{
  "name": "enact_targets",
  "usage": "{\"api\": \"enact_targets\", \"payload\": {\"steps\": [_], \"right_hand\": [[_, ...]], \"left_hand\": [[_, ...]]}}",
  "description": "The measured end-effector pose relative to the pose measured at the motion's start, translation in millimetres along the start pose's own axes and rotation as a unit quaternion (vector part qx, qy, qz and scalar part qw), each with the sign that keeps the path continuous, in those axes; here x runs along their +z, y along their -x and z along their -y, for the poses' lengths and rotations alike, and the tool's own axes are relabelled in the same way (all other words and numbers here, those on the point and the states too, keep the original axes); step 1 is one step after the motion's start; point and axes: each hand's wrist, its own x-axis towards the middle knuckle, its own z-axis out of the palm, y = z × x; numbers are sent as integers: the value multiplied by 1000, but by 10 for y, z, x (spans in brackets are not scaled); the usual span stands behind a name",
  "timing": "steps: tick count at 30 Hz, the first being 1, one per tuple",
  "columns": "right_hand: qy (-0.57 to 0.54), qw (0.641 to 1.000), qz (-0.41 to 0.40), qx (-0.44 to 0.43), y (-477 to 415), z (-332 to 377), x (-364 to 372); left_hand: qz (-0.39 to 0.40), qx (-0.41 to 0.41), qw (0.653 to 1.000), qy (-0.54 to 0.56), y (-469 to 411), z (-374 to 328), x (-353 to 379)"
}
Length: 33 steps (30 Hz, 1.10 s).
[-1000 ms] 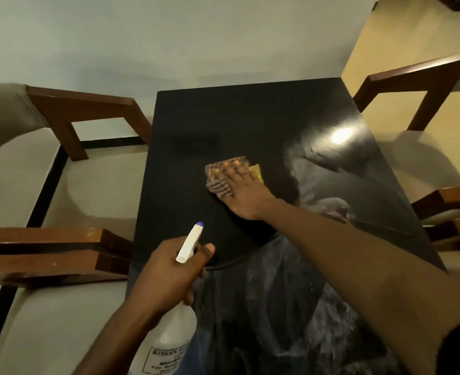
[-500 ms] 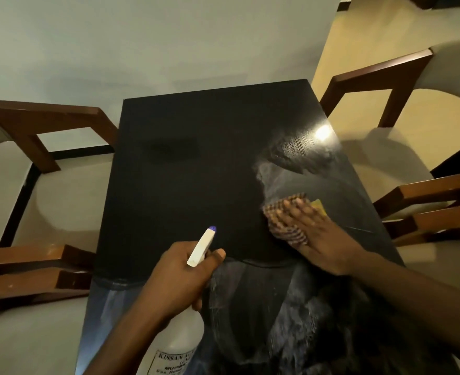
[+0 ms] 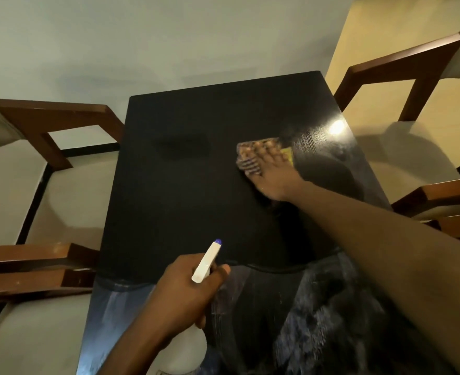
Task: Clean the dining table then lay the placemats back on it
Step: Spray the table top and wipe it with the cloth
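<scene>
Currently: brown wooden chair point(image 3: 55, 123) at the left edge. Lower centre, left hand point(image 3: 185, 299) curled tight round white plastic spray bottle with blue nozzle tip point(image 3: 205, 262), over the near end of glossy black rectangular dining table point(image 3: 182, 198). Right of centre, checked cloth with yellow patch point(image 3: 246, 161) lies on the tabletop. Right hand point(image 3: 272, 177) pressed flat on it, fingers straight. Second brown chair point(image 3: 413, 63) upper right.

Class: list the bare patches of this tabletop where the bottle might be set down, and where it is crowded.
Bare: the left half of the table, between its left edge, the cloth and the left hand holding the spray bottle; also the far strip beyond the cloth. Crowded: the right side, where the right hand presses the cloth and its forearm crosses.
</scene>
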Motion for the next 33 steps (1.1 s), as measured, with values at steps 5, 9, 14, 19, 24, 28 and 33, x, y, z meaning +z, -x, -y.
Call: {"api": "enact_targets", "payload": {"steps": [5, 9, 14, 19, 24, 28, 33], "right_hand": [[25, 979, 37, -196, 714, 320, 275], [42, 967, 30, -250, 1406, -86, 377], [26, 992, 0, -120, 1721, -920, 209], [-14, 998, -18, 52, 1211, -1373, -68], [-6, 999, -22, 46, 753, -913, 7], [18, 996, 10, -82, 1003, -405, 189], [46, 975, 39, -214, 1762, -409, 361]], "left_hand": [[4, 12, 1000, 20, -42, -71, -7], [25, 16, 999, 23, -75, -125, 52], [46, 4, 999, -11, -158, -135, 141], [53, -3, 999, -7, -120, -117, 254], [4, 44, 999, -14, 20, -143, 367], [34, 34, 999, -17, -45, -247, 468], [69, 51, 996, -26, -119, -393, 562]]}}
